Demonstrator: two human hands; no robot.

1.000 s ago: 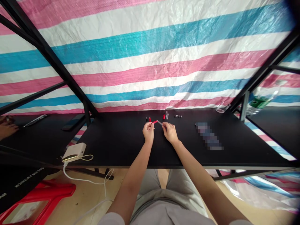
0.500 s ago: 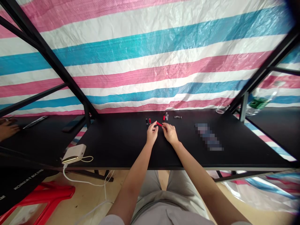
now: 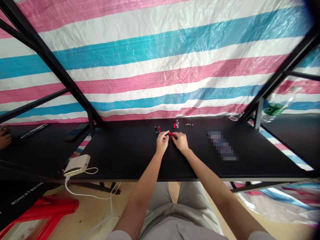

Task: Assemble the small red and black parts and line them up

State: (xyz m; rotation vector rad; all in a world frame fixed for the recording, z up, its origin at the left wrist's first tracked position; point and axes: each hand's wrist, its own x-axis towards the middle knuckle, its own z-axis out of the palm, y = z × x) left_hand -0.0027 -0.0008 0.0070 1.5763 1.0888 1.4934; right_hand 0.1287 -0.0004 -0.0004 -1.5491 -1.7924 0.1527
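Note:
A small red tube point(image 3: 170, 133) sits between my two hands, just above the black table. My left hand point(image 3: 162, 143) has its fingertips pinched at the tube's left end. At the other end, the thumb and fingers of my right hand point(image 3: 181, 141) are closed on it. Its exact kind is too small to make out. Beyond my left fingers stand a small black tube point(image 3: 156, 129) and a second red tube point(image 3: 159, 129). Past my right hand are a red-and-black tube point(image 3: 174, 124), small clear pieces point(image 3: 177, 124) and several small shiny metal pieces point(image 3: 189, 125).
A pixelated flat object point(image 3: 222, 145) lies to the right on the black table point(image 3: 125, 153). A clear cup point(image 3: 236, 115) is at the back right, a plastic bottle point(image 3: 272, 110) beyond the frame. A white box with cable point(image 3: 79, 163) sits front left. Another person's hand point(image 3: 5, 138) shows far left.
The red tube looks shorter between my hands now, with my right fingers closer to my left ones. The other person's hand has moved left.

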